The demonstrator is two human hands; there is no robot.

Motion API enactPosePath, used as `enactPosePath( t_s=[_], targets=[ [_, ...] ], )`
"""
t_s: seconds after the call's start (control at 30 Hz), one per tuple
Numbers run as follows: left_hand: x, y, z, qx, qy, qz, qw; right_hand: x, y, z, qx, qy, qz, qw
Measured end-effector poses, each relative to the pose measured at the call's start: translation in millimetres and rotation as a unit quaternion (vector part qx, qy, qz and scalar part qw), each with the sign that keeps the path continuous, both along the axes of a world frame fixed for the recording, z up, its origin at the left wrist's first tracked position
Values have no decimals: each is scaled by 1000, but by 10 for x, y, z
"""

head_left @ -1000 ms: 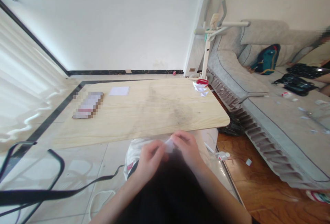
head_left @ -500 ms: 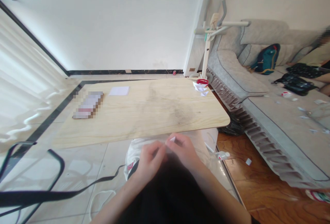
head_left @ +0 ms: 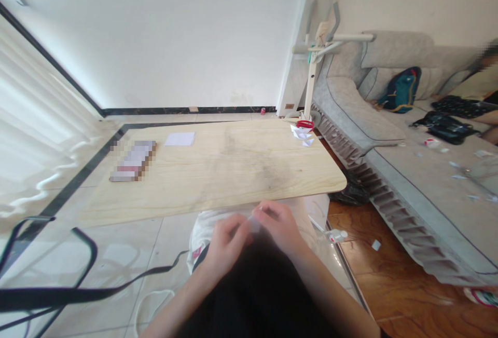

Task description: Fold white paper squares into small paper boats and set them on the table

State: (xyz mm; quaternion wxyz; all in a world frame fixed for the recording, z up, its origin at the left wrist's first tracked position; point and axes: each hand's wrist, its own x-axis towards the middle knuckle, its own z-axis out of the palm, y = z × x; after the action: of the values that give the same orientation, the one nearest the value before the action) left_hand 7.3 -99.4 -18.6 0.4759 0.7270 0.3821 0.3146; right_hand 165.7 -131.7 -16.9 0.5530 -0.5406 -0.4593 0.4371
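My left hand (head_left: 225,242) and my right hand (head_left: 280,226) meet just below the near edge of the light wooden table (head_left: 218,172). Both hands pinch a small white piece of paper (head_left: 254,222) between their fingertips. Most of the paper is hidden by my fingers. My dark hair blocks the bottom centre of the view. On the table lie a white paper sheet (head_left: 179,138) at the far left and a flat blurred-out object (head_left: 133,160) beside it.
Small folded white paper pieces (head_left: 302,133) and a red ring (head_left: 305,124) sit at the table's far right corner. A grey sofa (head_left: 408,172) with a teal backpack (head_left: 400,89), and another person, fills the right. Black straps (head_left: 50,286) lie on the tiled floor at left.
My hands shifted slightly while working the paper; the white corner seen above my right fingers half a second ago is now tucked between the fingertips. The camera tilted a little.
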Motion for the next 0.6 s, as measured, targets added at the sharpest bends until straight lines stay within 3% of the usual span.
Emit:
enactPosePath(
  t_s=[0.33,0.6],
  targets=[
    [30,4,-17,-11,1,-3,1000,-29,-20,6,11,-18,6,1000],
    [17,5,-41,41,4,20,999,-58,-11,-22,4,-10,24,1000]
  ],
)
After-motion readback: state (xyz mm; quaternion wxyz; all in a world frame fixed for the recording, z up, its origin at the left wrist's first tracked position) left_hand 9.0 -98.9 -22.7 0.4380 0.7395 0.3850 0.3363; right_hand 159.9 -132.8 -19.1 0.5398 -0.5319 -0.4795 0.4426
